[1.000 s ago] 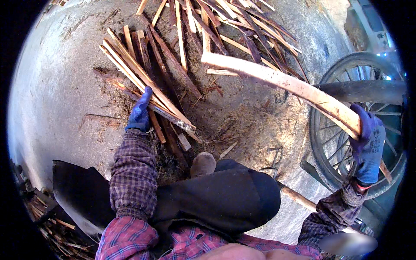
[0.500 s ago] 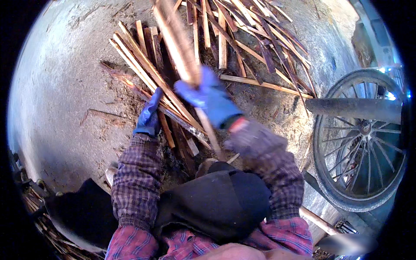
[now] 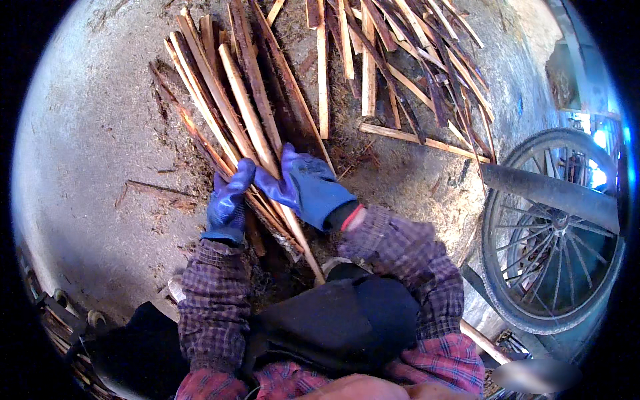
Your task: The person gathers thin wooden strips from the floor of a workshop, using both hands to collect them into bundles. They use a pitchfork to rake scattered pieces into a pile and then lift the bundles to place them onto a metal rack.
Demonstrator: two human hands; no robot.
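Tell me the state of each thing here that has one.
Bundle of long tan split-wood strips: roughly lined up, held
Left hand in blue glove: closed on the bundle
Right hand in blue glove: against the bundle, grip unclear
Loose pile of brown and tan sticks: criss-crossed
Large grey spoked wheel: upright, partly covered
Rough grey floor: littered with wood scraps

Blue gloves (image 3: pixel 317 192), checked oversleeves (image 3: pixel 215 297) and a pink plaid shirt (image 3: pixel 443 360) are worn.
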